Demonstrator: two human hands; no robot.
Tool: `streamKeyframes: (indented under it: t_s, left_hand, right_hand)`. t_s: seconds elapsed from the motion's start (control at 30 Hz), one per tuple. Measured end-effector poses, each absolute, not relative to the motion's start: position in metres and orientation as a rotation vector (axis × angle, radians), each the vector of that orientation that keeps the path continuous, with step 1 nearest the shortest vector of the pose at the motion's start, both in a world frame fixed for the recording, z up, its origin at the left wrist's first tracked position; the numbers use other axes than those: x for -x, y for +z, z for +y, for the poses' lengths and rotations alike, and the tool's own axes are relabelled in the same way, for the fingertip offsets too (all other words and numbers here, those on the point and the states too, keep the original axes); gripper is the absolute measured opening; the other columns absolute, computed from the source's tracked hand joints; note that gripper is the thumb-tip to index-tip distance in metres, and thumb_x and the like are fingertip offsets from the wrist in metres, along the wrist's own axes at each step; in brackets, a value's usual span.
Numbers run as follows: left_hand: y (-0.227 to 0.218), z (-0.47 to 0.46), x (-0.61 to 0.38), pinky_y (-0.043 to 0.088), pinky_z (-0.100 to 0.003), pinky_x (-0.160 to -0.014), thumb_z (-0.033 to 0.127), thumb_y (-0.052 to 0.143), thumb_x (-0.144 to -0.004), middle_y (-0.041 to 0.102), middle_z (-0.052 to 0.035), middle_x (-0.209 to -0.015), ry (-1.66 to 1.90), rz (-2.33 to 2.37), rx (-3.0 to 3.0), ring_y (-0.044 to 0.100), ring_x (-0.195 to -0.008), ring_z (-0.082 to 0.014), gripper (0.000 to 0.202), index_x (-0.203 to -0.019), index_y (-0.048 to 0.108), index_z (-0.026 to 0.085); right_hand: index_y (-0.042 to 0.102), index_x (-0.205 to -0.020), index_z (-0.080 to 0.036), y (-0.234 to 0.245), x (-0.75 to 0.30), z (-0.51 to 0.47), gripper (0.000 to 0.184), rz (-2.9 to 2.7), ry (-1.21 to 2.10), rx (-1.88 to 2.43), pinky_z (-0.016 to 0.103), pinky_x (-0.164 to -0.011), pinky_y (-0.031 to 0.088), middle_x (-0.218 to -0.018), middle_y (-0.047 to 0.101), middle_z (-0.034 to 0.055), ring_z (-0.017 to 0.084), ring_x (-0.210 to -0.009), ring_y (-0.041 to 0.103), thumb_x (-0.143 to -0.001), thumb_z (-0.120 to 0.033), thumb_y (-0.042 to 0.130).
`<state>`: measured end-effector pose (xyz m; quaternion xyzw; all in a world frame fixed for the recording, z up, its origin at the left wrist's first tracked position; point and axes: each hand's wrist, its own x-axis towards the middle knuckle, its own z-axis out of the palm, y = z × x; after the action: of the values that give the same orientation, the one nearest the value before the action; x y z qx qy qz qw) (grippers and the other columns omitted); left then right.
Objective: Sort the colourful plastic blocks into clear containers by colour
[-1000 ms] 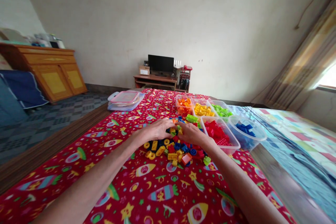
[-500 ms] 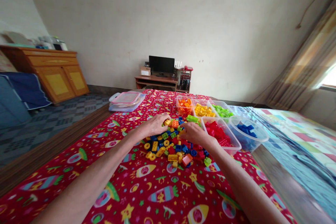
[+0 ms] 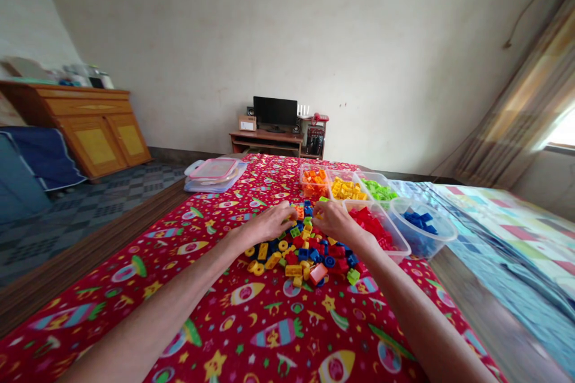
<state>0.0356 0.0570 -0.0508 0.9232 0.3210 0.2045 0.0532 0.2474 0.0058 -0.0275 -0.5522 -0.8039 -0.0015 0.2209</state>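
Observation:
A loose pile of toy building blocks (image 3: pixel 294 271) in yellow, red, blue, green and orange lies on the red patterned cloth (image 3: pixel 242 335). At the pile's far left side, my left hand (image 3: pixel 269 222) is closed, with a bit of a yellow building block (image 3: pixel 293 216) showing at its fingertips. My right hand (image 3: pixel 336 221) is curled over the far right part of the pile, close to the red-block box. Yellow shows under its fingertips too, largely hidden by the fingers. A small gap separates the two hands, with orange and blue blocks between them.
Clear boxes hold sorted blocks: orange (image 3: pixel 314 182), yellow (image 3: pixel 348 189), green (image 3: pixel 380 190) and red (image 3: pixel 372 227). A round tub (image 3: pixel 442 236) holds blue ones. Stacked lids (image 3: pixel 215 173) lie at the far left. A monitor (image 3: pixel 275 111) stands beyond the table.
My left hand has shifted slightly right and down, with yellow still at its fingertips. The right hand has moved up and a little away from me, uncovering blocks in the pile's middle.

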Motion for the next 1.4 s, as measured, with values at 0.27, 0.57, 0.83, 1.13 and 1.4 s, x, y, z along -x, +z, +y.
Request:
streamKeyframes:
  t_s: [0.27,0.57,0.83,1.13,1.4]
  left_hand:
    - [-0.052,0.055,-0.039,0.047,-0.028,-0.076,0.023,0.060,-0.081,0.061,-0.0054,-0.089,0.541,1.188,-2.849,0.061,-0.086,-0.0209,0.019,-0.097,0.070,0.024]
    - [-0.051,0.059,-0.045,0.046,-0.030,-0.072,0.032,0.043,-0.091,0.061,-0.0072,-0.080,0.697,1.236,-2.771,0.059,-0.078,-0.0204,0.030,-0.077,0.064,0.017]
    - [-0.032,0.055,-0.038,0.037,-0.023,-0.051,0.052,0.037,-0.087,0.041,0.0037,-0.056,0.909,1.080,-2.189,0.044,-0.055,-0.0125,0.041,-0.062,0.045,0.019]
    - [-0.032,0.041,-0.051,0.025,-0.021,-0.046,0.071,0.055,-0.070,0.033,0.0074,-0.055,0.734,0.896,-1.745,0.030,-0.050,-0.0081,0.054,-0.069,0.047,0.018]
    - [-0.034,0.037,-0.058,0.023,-0.020,-0.045,0.073,0.059,-0.065,0.034,0.0077,-0.053,0.714,0.942,-1.695,0.029,-0.048,-0.0075,0.062,-0.087,0.057,0.015]
  right_hand:
    - [0.066,-0.105,-0.018,-0.032,-0.237,-0.007,0.025,-2.477,-0.017,1.571,0.028,-0.086,0.044,-0.099,0.068,0.0096,0.020,-0.096,0.061,-0.084,-0.020,0.053]
    - [0.057,-0.115,-0.014,-0.033,-0.232,-0.014,0.031,-2.523,-0.036,1.645,0.030,-0.083,0.046,-0.104,0.067,0.0124,0.022,-0.097,0.062,-0.087,-0.018,0.045]
    - [0.059,-0.099,-0.014,-0.033,-0.236,-0.003,0.021,-2.335,0.003,1.576,0.026,-0.076,0.042,-0.090,0.066,0.0090,0.019,-0.086,0.060,-0.079,-0.017,0.053]
    - [0.059,-0.099,-0.017,-0.021,-0.225,0.002,0.025,-1.898,0.477,1.385,0.021,-0.054,0.038,-0.066,0.060,-0.0030,0.010,-0.055,0.052,-0.074,-0.019,0.056]
    - [0.065,-0.106,-0.016,-0.024,-0.222,0.000,0.034,-1.971,0.625,1.239,0.020,-0.056,0.040,-0.064,0.061,-0.0039,0.010,-0.058,0.053,-0.073,-0.025,0.064]
